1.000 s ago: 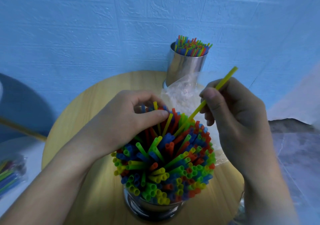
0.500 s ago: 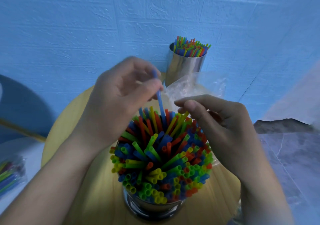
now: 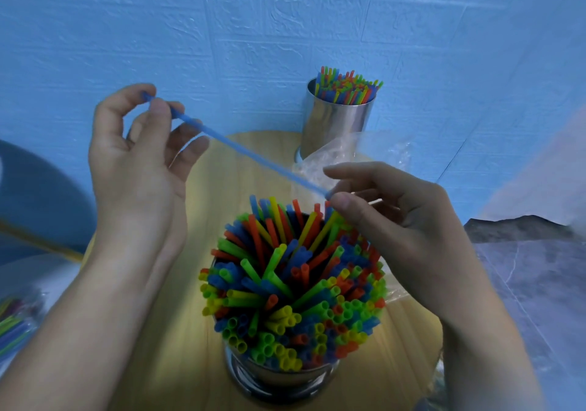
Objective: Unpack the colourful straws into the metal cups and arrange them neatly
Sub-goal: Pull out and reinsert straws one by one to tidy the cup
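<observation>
My left hand [image 3: 136,163] pinches the upper end of a single blue straw [image 3: 250,153] between thumb and forefinger, lifted clear of the near metal cup [image 3: 279,375]. The straw slants down to the right, and its lower end meets the thumb tip of my right hand [image 3: 396,217], whose forefinger is spread apart above it. The near cup is packed with several colourful straws [image 3: 295,284] that fan out untidily. A second metal cup [image 3: 336,125] stands at the table's far edge, with its straws [image 3: 345,88] upright.
Both cups stand on a round wooden table [image 3: 190,347] against a blue wall. A crumpled clear plastic bag [image 3: 348,157] lies between the cups. A packet of straws [image 3: 12,328] lies at the lower left, off the table. Grey floor [image 3: 523,284] lies to the right.
My left hand has pulled the blue straw out of the near cup, up and to the left. My right hand pushed a yellow straw in, let go, and now touches the blue straw's lower end.
</observation>
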A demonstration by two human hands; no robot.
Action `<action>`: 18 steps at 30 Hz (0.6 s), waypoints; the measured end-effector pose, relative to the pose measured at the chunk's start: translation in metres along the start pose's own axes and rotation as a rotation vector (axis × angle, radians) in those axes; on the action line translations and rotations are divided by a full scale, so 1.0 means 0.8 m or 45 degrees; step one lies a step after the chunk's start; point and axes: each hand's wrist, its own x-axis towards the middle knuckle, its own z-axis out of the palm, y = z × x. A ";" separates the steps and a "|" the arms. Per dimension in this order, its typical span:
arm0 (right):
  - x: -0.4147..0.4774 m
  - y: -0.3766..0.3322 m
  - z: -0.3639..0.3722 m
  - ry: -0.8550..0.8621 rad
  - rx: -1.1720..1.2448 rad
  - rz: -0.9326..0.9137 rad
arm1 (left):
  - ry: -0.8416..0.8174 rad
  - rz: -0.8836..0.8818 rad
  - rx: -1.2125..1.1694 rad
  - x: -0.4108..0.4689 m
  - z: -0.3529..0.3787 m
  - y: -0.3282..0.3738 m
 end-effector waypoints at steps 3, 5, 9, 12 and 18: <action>-0.001 -0.002 0.001 0.030 0.061 -0.025 | 0.002 -0.176 -0.092 -0.005 0.001 -0.005; -0.001 -0.005 0.002 0.063 0.119 -0.073 | -0.040 -0.264 -0.076 -0.013 0.007 -0.009; 0.000 -0.010 0.002 0.244 0.410 -0.159 | -0.277 -0.410 0.137 -0.024 0.015 -0.016; 0.001 -0.010 -0.003 0.405 0.515 -0.195 | -0.531 -0.426 0.398 -0.024 0.009 -0.013; 0.001 -0.016 -0.007 0.618 0.308 -0.270 | -1.159 -0.504 0.800 -0.029 0.000 -0.003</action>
